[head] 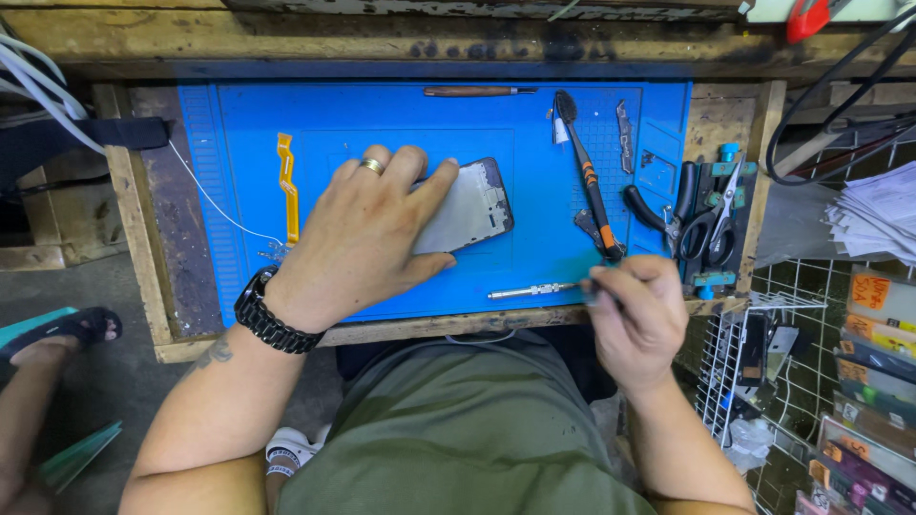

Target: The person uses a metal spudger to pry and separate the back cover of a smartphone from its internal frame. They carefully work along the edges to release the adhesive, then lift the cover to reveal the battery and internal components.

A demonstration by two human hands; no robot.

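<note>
My left hand (367, 234), with a gold ring and a black wristwatch, lies flat on a phone frame (472, 205) and presses it against the blue work mat (401, 119). At the mat's front right edge my right hand (637, 310) has its fingers pinched together on something small; what it is stays hidden. Just left of that hand lies a silver screwdriver (534, 289). A yellow flex cable (287, 186) sits on the mat left of my left hand.
A black brush with an orange band (590, 181), tweezers (625, 136) and a wooden-handled tool (474, 92) lie on the mat's far and right parts. Scissors and pliers (711, 215) stand in a rack at right. Wire shelves with packages (863, 381) are further right. White cables (48, 91) hang at left.
</note>
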